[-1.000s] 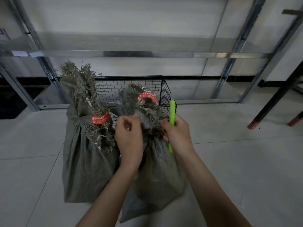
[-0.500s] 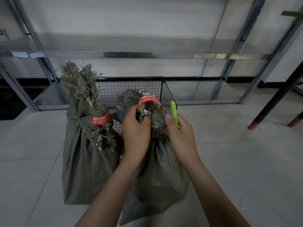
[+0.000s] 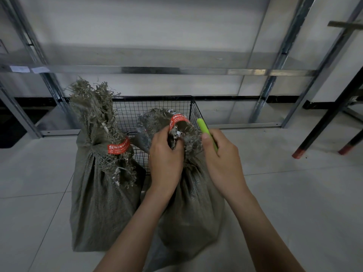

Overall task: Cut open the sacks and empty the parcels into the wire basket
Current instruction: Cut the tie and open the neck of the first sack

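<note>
Two grey-green woven sacks stand on the floor, each tied at the neck with a red seal band. The left sack stands untouched with its frayed top upright. My left hand grips the frayed neck of the right sack just below its red band. My right hand holds a lime-green cutter beside that neck, its tip pointing up and away. Behind both sacks stands the black wire basket; its inside is mostly hidden.
A metal shelf frame runs along the wall behind the basket. Black legs with red feet stand at the right. Pale floor tiles stretch to the left and right of the sacks.
My left hand moved up and closed round the right sack's neck. My right hand shifted up and slightly right with the cutter; the neck now stands more upright.
</note>
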